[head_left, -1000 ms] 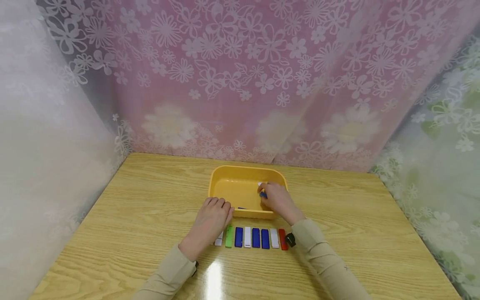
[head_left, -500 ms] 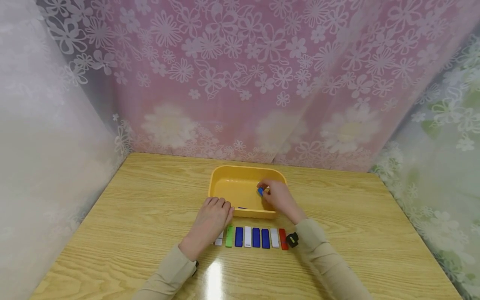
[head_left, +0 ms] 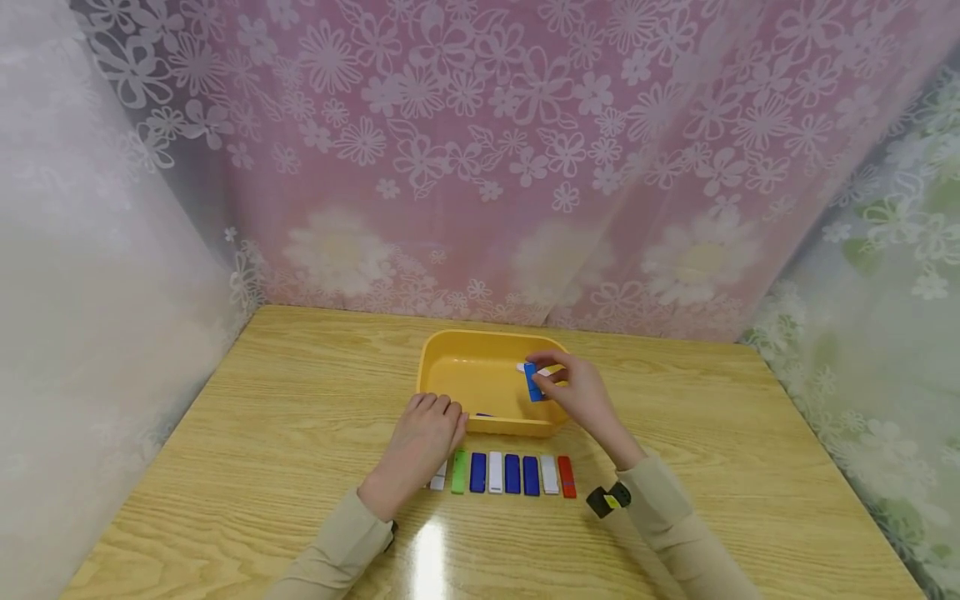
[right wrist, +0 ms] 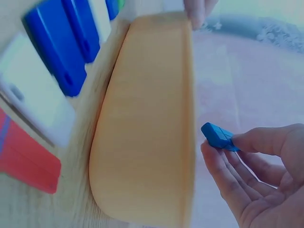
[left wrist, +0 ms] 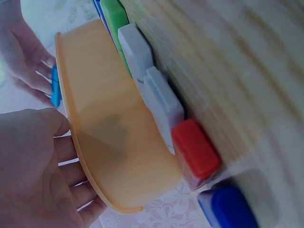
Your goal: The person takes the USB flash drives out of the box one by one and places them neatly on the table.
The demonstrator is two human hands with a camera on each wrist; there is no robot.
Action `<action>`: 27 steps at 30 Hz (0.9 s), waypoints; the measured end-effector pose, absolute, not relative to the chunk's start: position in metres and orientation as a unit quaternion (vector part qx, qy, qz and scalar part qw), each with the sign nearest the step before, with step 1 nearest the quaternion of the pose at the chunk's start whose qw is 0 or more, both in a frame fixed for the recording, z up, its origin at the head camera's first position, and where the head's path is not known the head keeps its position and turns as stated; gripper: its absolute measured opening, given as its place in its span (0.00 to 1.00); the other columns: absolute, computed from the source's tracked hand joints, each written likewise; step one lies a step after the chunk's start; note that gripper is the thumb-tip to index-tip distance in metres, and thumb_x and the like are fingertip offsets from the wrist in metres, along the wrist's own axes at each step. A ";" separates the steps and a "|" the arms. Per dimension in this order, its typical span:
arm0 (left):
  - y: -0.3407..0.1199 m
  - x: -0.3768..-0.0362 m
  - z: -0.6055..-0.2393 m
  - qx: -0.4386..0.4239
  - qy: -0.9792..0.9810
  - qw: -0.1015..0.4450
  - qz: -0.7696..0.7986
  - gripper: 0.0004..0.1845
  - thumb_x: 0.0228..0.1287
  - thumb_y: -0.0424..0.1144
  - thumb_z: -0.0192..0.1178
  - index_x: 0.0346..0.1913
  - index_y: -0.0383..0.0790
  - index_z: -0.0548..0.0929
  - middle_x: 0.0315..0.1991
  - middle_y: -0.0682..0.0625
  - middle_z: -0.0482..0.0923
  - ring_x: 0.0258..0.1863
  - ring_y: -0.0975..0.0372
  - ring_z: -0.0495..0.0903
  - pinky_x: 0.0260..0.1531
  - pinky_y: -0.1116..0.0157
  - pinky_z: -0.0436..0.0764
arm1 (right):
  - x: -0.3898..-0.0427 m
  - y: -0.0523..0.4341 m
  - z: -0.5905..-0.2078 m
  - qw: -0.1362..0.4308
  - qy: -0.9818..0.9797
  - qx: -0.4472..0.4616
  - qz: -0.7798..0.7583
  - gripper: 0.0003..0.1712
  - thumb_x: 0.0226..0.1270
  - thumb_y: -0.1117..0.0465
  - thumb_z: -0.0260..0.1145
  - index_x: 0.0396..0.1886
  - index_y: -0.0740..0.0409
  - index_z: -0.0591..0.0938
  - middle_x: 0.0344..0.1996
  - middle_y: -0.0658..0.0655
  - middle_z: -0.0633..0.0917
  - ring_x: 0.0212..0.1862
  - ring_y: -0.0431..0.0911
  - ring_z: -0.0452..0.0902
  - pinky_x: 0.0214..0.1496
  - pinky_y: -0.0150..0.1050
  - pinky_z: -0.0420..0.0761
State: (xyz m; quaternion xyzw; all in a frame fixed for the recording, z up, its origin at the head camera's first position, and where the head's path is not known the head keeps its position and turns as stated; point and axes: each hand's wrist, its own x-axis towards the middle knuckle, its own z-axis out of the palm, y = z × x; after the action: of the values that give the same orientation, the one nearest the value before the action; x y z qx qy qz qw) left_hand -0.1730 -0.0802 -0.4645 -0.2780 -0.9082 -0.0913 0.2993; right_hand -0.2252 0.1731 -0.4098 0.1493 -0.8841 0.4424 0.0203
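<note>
In the head view my right hand [head_left: 587, 398] pinches a small blue rectangular plastic stick [head_left: 533, 383] between thumb and fingertips, above the right part of a yellow bin [head_left: 468, 379]. The right wrist view shows a seam across the blue stick [right wrist: 218, 137]. My left hand [head_left: 422, 437] grips the bin's near left rim. In the left wrist view its thumb lies at the rim and its fingers pass behind it. A white piece [head_left: 521, 367] shows inside the bin, partly hidden by the right hand. Another dark blue piece [head_left: 485, 416] peeks over the near wall.
Several similar sticks stand in a row before the bin, among them a green one [head_left: 458, 472], a white one [head_left: 495, 473] and a red one [head_left: 567, 477]. My left hand covers the row's left end. A floral curtain [head_left: 480, 167] hangs behind the wooden table [head_left: 300, 367].
My right hand has lifted the blue stick from inside the bin and drawn back to the right; the stick now shows more fully. The left hand has stayed on the rim.
</note>
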 end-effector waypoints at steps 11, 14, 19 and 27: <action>-0.080 -0.174 -0.464 -0.281 -0.903 0.312 -0.089 0.14 0.73 0.39 0.60 0.27 0.40 0.79 0.24 0.50 0.76 0.28 0.55 0.79 0.38 0.59 0.78 | -0.187 0.204 -0.404 0.027 -0.867 0.136 0.479 0.17 0.70 0.69 0.66 0.57 0.67 0.81 0.50 0.67 0.83 0.36 0.50 0.86 0.36 0.43 0.87; -0.080 -0.174 -0.464 -0.279 -0.904 0.311 -0.089 0.14 0.73 0.39 0.59 0.26 0.40 0.78 0.23 0.50 0.75 0.28 0.55 0.79 0.38 0.59 0.78 | -0.179 0.216 -0.408 0.013 -0.867 0.126 0.481 0.18 0.71 0.69 0.66 0.58 0.68 0.80 0.50 0.68 0.82 0.36 0.48 0.87 0.37 0.43 0.87; -0.079 -0.174 -0.463 -0.273 -0.907 0.307 -0.090 0.13 0.72 0.39 0.60 0.27 0.40 0.79 0.24 0.50 0.75 0.29 0.55 0.79 0.39 0.59 0.78 | -0.167 0.233 -0.422 -0.024 -0.872 0.111 0.476 0.17 0.70 0.69 0.66 0.57 0.66 0.81 0.50 0.67 0.82 0.36 0.46 0.87 0.37 0.44 0.88; -0.079 -0.174 -0.464 -0.271 -0.911 0.298 -0.090 0.12 0.72 0.39 0.61 0.28 0.39 0.80 0.25 0.50 0.77 0.30 0.54 0.79 0.40 0.59 0.78 | -0.154 0.244 -0.445 -0.083 -0.898 0.082 0.425 0.15 0.67 0.71 0.67 0.53 0.67 0.83 0.44 0.63 0.85 0.32 0.45 0.85 0.31 0.38 0.86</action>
State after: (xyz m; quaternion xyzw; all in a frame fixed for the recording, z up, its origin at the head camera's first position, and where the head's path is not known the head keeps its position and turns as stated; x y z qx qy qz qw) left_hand -0.1736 -0.0789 -0.4640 -0.2707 -0.9109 -0.0903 0.2981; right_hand -0.1541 0.2436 -0.4448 0.0820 -0.8977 0.4248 -0.0832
